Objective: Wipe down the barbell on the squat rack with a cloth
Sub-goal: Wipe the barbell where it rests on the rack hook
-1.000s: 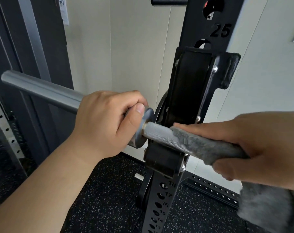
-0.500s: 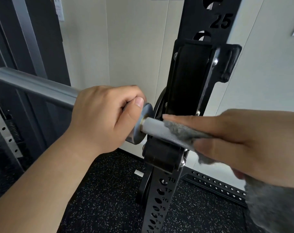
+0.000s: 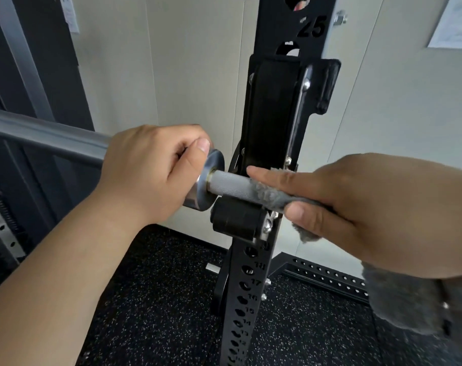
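Numerals 25 on rack upright (image 3: 273,22) above my hands, hole numbers 17 to 14 below, left hand (image 3: 150,173) gripping barbell (image 3: 230,184) sleeve beside collar (image 3: 207,186), right hand (image 3: 370,207) pinching grey cloth (image 3: 267,194) around knurled shaft over J-hook (image 3: 235,219).

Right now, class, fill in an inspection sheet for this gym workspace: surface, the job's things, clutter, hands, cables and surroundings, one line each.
Surface: black speckled rubber floor.
Job's things: barbell rests on the rack's hook; grey cloth is wrapped on its knurled shaft, the rest hanging below the right hand.
Clutter: nothing seen.
Hands: left hand grips the smooth sleeve beside the collar; right hand pinches the cloth round the shaft, forefinger straight along it.
Cables: nothing seen.
Surroundings: numbered black squat rack upright, pale wall, paper sheet on it.
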Available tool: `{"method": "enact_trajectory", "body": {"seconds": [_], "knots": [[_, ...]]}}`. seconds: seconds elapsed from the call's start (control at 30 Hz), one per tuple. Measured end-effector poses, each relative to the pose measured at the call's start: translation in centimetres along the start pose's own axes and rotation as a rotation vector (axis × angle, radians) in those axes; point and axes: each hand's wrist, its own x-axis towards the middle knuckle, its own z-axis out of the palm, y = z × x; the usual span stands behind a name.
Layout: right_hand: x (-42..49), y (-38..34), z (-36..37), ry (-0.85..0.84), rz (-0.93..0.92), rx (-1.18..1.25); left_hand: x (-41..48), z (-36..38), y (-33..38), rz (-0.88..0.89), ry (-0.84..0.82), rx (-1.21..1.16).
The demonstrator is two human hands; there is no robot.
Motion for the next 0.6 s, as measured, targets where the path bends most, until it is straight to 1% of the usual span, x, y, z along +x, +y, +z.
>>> {"method": "enact_trajectory", "body": {"seconds": [0.07, 0.1, 0.13, 0.2, 0.23, 0.27, 0.37, 0.43, 0.5, 0.6], "knots": [[-0.9, 0.6, 0.1, 0.091, -0.014, -0.095, -0.1, -0.1, 0.0, -0.006, -0.011, 0.006], [-1.1, 0.7, 0.1, 0.140, -0.031, -0.182, -0.2, -0.2, 0.0, -0.010, -0.011, 0.011], [-1.8, 0.7, 0.1, 0.139, -0.007, -0.235, -0.2, -0.2, 0.0, -0.012, -0.007, 0.016], [-3.7, 1.2, 0.4, 0.272, 0.008, -0.197, 0.0, 0.0, 0.1, -0.010, 0.000, 0.023], [-4.2, 1.3, 0.8, 0.349, 0.036, -0.258, 0.0, 0.0, 0.1, -0.010, 0.004, 0.028], [-4.2, 1.1, 1.3, 0.371, 0.046, -0.308, 0.0, 0.1, 0.1, -0.011, 0.008, 0.034], [-2.0, -0.2, 2.4, 0.258, 0.076, -0.441, -0.1, 0.1, 0.1, -0.008, 0.002, 0.042], [-1.6, -0.4, 3.0, 0.238, 0.088, -0.477, -0.2, -0.1, 0.2, -0.009, -0.004, 0.043], [-2.7, 0.2, 2.7, 0.271, 0.078, -0.478, -0.1, -0.2, 0.2, -0.005, -0.011, 0.048], [-4.9, 0.4, 2.0, 0.347, 0.089, -0.391, 0.1, -0.1, 0.1, 0.001, -0.010, 0.064]]}}
